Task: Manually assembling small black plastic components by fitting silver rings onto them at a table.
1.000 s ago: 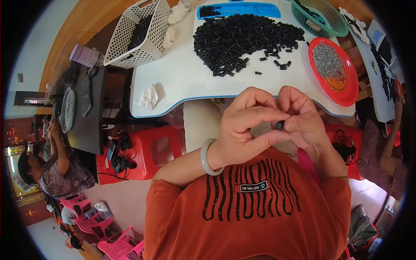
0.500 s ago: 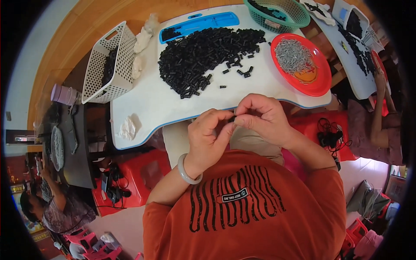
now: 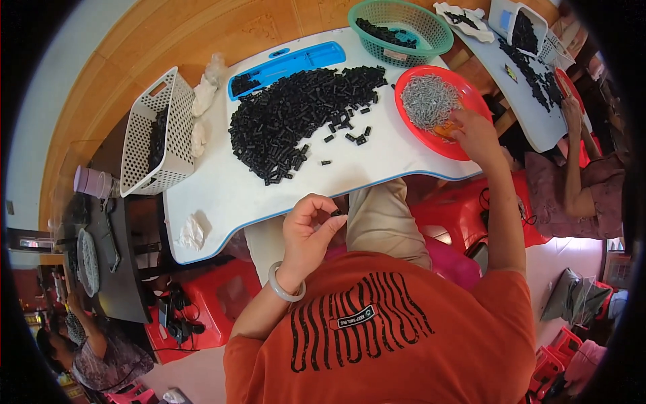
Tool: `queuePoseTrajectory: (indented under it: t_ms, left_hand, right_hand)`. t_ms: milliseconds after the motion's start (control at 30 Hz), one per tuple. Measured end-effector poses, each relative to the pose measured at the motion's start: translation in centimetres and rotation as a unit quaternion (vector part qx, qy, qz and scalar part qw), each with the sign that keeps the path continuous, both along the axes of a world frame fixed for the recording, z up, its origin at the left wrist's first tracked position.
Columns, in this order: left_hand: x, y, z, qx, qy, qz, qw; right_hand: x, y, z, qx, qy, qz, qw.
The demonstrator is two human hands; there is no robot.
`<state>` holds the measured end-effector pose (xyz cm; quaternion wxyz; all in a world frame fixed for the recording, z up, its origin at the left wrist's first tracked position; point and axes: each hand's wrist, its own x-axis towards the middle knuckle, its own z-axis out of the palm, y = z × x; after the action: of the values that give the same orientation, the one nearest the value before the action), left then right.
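Small black plastic piece (image 3: pixel 336 213) pinched in left hand (image 3: pixel 306 236); right hand (image 3: pixel 476 133) fingers curled on metal pins (image 3: pixel 428 101) in far-right red dish (image 3: pixel 410 128).

Lighting is bright, even and diffuse, with no single source visible. The white, blue-edged plastic tabletop (image 3: pixel 377 158) just beyond the fingers (image 3: pixel 316 205) of the left hand (image 3: pixel 306 232) reads near-overexposed but keeps detail. Shadows are soft: a faint one lies beneath the heap of small black plastic cylinders (image 3: pixel 296 118), a deeper one under the table edge below the left hand. The round red plastic plate (image 3: pixel 464 145), touched by the right hand (image 3: pixel 478 135), shows mild sheen without harsh glare. Focus is sharp centrally. Fisheye distortion bends straight edges, and a black vignette rings the frame, where detail softens.
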<state>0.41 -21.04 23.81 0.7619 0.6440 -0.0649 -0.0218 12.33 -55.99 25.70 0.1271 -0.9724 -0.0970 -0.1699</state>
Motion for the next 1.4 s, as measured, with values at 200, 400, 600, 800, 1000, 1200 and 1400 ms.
queuePoseTrajectory:
  t_ms: [200,400,600,800,1000,1200,1400]
  left_hand:
    - [-0.1,-0.3,-0.7,-0.004,0.037,-0.004,0.999]
    - [-0.3,-0.2,-2.2,0.002,0.050,0.002,0.999]
    - [-0.1,-0.6,-2.4,0.011,0.059,-0.004,0.998]
    - [0.1,-0.7,-2.0,0.012,0.059,-0.016,0.998]
    - [0.6,-1.4,0.5,-0.040,0.090,-0.025,0.995]
    - [0.8,-2.5,4.3,-0.180,0.098,-0.063,0.977]
    - [-0.6,-1.0,5.4,-0.197,0.071,-0.067,0.976]
  right_hand:
    - [2.1,-1.4,-2.2,0.036,0.099,0.022,0.994]
    - [3.1,-2.8,-2.6,0.186,0.153,-0.007,0.970]
    - [3.0,-2.4,-2.1,0.159,0.139,0.026,0.977]
    - [2.7,-3.1,-4.1,0.361,0.102,0.005,0.927]
    - [-0.2,3.3,0.6,0.570,0.168,0.114,0.796]
    - [-4.8,11.9,4.5,0.594,0.218,0.290,0.718]
    - [-6.8,16.2,6.3,0.564,0.195,0.402,0.695]
